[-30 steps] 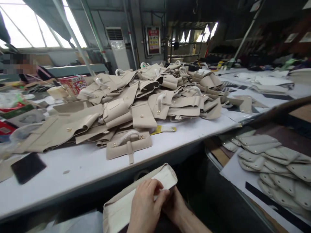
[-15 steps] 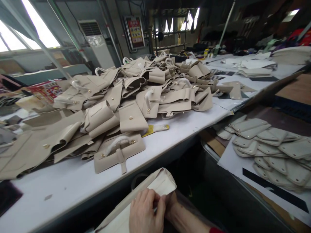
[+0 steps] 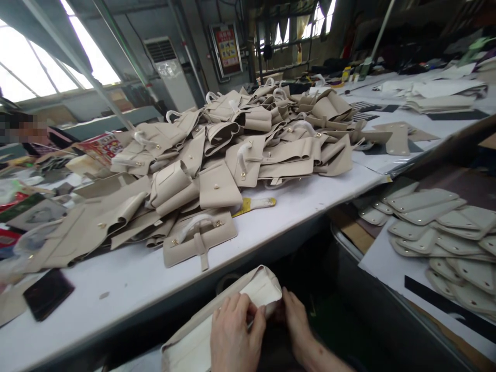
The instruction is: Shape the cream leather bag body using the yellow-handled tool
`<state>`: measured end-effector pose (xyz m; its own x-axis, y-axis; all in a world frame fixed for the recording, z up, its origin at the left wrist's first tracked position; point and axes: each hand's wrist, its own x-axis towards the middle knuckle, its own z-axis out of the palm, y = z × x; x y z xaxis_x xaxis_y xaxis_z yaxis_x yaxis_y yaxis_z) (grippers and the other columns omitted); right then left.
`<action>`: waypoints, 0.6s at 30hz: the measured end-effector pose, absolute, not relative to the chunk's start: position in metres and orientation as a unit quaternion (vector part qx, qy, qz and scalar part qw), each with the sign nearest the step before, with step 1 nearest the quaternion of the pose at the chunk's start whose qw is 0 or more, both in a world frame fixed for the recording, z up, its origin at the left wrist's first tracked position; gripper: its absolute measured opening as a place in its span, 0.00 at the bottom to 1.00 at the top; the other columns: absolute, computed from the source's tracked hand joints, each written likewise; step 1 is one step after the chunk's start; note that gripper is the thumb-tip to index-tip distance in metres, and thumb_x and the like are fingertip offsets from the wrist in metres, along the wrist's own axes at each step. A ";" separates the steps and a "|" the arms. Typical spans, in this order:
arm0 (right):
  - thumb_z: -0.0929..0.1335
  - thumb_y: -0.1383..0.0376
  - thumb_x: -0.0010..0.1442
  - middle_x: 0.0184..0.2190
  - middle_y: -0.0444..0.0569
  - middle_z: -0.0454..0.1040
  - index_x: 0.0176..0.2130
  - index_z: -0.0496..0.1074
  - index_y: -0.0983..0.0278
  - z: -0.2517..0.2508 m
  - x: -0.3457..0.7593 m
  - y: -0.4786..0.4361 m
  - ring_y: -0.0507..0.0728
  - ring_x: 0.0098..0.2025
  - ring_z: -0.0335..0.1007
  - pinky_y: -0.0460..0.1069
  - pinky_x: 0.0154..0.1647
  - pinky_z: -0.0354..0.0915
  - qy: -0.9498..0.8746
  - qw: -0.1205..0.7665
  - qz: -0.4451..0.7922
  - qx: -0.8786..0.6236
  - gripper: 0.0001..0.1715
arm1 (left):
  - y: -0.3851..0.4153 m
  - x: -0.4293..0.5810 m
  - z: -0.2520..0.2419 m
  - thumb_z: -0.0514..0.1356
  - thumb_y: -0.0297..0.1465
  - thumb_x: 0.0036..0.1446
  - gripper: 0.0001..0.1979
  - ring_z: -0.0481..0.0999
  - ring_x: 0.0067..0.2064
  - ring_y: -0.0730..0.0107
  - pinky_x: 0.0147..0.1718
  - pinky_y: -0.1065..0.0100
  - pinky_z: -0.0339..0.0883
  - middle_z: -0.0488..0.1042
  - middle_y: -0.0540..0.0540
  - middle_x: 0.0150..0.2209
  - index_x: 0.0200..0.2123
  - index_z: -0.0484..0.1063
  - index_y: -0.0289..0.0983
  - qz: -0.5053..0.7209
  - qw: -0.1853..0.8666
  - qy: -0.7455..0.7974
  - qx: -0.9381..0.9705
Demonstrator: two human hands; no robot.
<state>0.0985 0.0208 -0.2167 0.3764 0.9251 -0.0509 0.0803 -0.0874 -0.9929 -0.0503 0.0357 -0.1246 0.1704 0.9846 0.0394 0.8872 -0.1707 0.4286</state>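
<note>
L. hand (image 3: 237, 330) pinches edge of beige bag (image 3: 189, 342) in front of table (image 3: 135, 279); r. hand (image 3: 300, 324), grip unclear, by its far corner. Step: prob. edge pressing; next move calls for steady hold.

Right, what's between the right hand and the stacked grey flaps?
From right hand to flaps, the head view shows a dark gap, grey rim and white sheet.

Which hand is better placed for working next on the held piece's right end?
Probably the right hand: its fingertips are beside that end, while the left hand lies across the piece's white face.
</note>
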 end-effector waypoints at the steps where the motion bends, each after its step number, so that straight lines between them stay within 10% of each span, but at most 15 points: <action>1: 0.60 0.47 0.68 0.19 0.46 0.72 0.26 0.73 0.63 -0.213 0.105 0.018 0.56 0.20 0.71 0.46 0.19 0.69 -0.403 0.542 0.383 -0.630 0.30 | 0.036 -0.050 -0.123 0.57 0.37 0.64 0.13 0.72 0.37 0.60 0.36 0.60 0.56 0.71 0.50 0.30 0.27 0.67 0.41 0.151 0.165 0.628 0.745; 4: 0.64 0.60 0.68 0.35 0.50 0.78 0.39 0.76 0.63 -0.189 0.122 0.000 0.56 0.36 0.78 0.44 0.37 0.75 -0.554 0.538 0.282 -0.570 0.13 | 0.035 -0.047 -0.118 0.57 0.37 0.64 0.13 0.71 0.37 0.59 0.38 0.59 0.57 0.71 0.50 0.31 0.27 0.67 0.40 0.145 0.178 0.640 0.734; 7: 0.62 0.71 0.67 0.48 0.54 0.77 0.55 0.71 0.65 -0.164 0.126 -0.013 0.57 0.52 0.74 0.47 0.53 0.72 -0.737 0.500 0.080 -0.448 0.18 | 0.033 -0.042 -0.112 0.58 0.34 0.64 0.12 0.71 0.37 0.59 0.38 0.58 0.58 0.71 0.49 0.31 0.27 0.67 0.40 0.144 0.175 0.650 0.725; 18: 0.61 0.73 0.65 0.53 0.62 0.73 0.54 0.72 0.76 -0.172 0.102 -0.005 0.67 0.56 0.69 0.60 0.50 0.75 -0.808 0.365 -0.113 -0.448 0.21 | 0.014 -0.046 -0.119 0.57 0.28 0.64 0.05 0.71 0.37 0.60 0.38 0.59 0.58 0.73 0.48 0.33 0.35 0.71 0.40 0.229 0.083 0.638 0.731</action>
<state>0.1023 -0.0054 -0.1716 -0.3313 0.6414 0.6920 0.8068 0.5728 -0.1447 -0.0463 0.0135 -0.1186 0.0823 0.9700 0.2286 0.8940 -0.1732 0.4133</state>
